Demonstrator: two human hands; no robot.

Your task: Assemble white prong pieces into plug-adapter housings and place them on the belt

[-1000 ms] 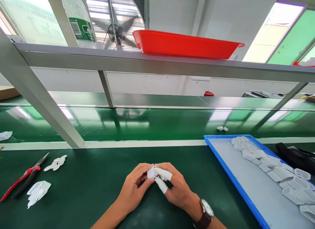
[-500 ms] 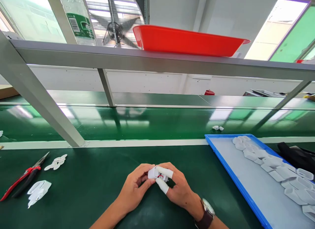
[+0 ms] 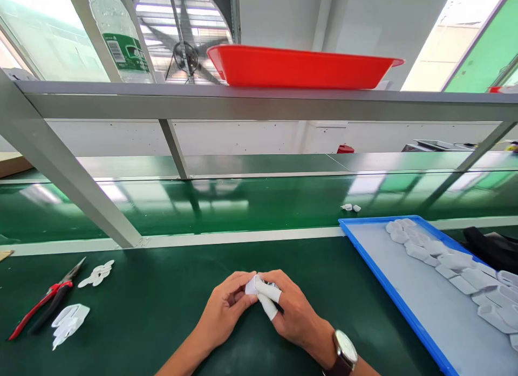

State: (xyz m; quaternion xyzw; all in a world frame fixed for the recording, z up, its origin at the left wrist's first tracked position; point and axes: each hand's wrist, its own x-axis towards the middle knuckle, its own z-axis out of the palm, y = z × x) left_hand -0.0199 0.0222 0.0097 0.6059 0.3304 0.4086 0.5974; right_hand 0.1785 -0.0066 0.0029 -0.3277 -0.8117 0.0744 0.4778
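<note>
Both hands are sinking a little toward the bottom of the frame since a second ago, and I'm keeping them pressed together. Left hand (image 3: 224,311) is curling its fingers shut around a small white plastic piece (image 3: 251,285) at lower centre, and right hand (image 3: 292,311), two fingertips in white covers, is pinching the same piece from the other side. Red pliers (image 3: 40,308) are lying at lower left; a blue tray (image 3: 388,289) of white parts is sitting at lower right.

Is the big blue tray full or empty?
Partly full: the blue plastic tray holds a row of white plastic parts along its far side; the near side shows bare grey floor.
</note>
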